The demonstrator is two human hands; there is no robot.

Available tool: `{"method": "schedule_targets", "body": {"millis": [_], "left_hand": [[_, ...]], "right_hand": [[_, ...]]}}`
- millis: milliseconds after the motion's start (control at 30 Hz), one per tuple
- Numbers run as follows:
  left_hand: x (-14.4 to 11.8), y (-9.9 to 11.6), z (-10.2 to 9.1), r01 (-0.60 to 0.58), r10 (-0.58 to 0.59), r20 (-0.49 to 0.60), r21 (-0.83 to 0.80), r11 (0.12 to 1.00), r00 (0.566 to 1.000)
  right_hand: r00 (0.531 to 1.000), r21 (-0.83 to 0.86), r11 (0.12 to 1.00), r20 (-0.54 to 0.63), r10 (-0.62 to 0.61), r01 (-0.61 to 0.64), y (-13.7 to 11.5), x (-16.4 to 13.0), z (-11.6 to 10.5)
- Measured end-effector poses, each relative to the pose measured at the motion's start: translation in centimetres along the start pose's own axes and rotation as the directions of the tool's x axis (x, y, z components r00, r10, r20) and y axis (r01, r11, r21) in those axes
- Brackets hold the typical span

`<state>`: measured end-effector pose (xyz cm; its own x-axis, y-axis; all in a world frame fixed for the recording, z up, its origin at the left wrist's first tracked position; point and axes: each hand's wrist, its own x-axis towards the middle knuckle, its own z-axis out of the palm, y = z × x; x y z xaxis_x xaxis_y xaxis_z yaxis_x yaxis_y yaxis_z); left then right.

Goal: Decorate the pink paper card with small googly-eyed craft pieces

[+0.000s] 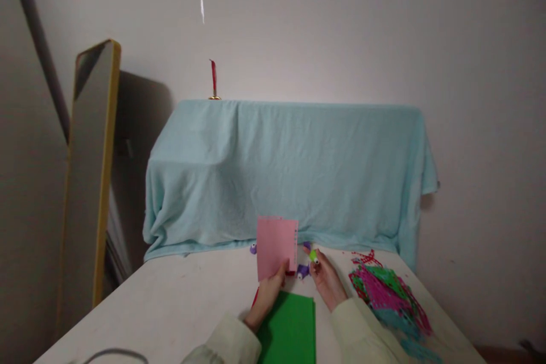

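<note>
My left hand [272,287] pinches the lower edge of a pink sheet [275,244], held upright, with small notches down its right side. In my right hand [327,284] a small bright green piece with a white round spot [314,256] is gripped between the fingertips. Just left of that hand lies a purple piece with a white spot [302,271]. Another purple piece [253,248] shows beside the pink sheet's left edge. Under my left wrist is a green sheet or stack [292,327]. Something red, mostly hidden, peeks out below the pink sheet.
At the right of the white table [170,301] is a pile of perforated pink, green, red and blue scraps [386,293]. A light blue cloth [298,165] drapes over something at the back. A yellow-framed mirror [87,182] leans at left. A dark cable [117,351] lies near the front edge.
</note>
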<state>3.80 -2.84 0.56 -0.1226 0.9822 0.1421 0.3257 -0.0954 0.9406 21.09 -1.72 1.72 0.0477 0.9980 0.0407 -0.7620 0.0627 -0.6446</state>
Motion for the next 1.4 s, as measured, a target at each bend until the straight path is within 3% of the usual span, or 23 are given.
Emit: {"method": "schedule_targets", "body": {"millis": [300, 667, 1067, 1400], "left_hand": [[0.0, 0.3, -0.3, -0.069, 0.073, 0.065, -0.063, 0.996, 0.995], [-0.5, 0.7, -0.5, -0.080, 0.088, 0.078, -0.106, 0.991, 0.993], [-0.2, 0.1, -0.4, -0.082, 0.098, 0.111, -0.143, 0.986, 0.989], [-0.6, 0.6, -0.5, -0.041, 0.055, 0.191, -0.075, 0.996, 0.980]], "right_hand": [[0.997, -0.044, 0.999, 0.077, -0.005, 0.008, 0.0, -0.6, -0.1], [0.992, -0.158, 0.980, -0.001, 0.123, -0.122, -0.5, -1.1, 1.1], [0.982, -0.039, 0.988, 0.107, 0.155, -0.152, -0.5, -1.0, 0.3], [0.996, -0.290, 0.956, 0.082, -0.023, 0.046, 0.7, -1.6, 0.6]]}}
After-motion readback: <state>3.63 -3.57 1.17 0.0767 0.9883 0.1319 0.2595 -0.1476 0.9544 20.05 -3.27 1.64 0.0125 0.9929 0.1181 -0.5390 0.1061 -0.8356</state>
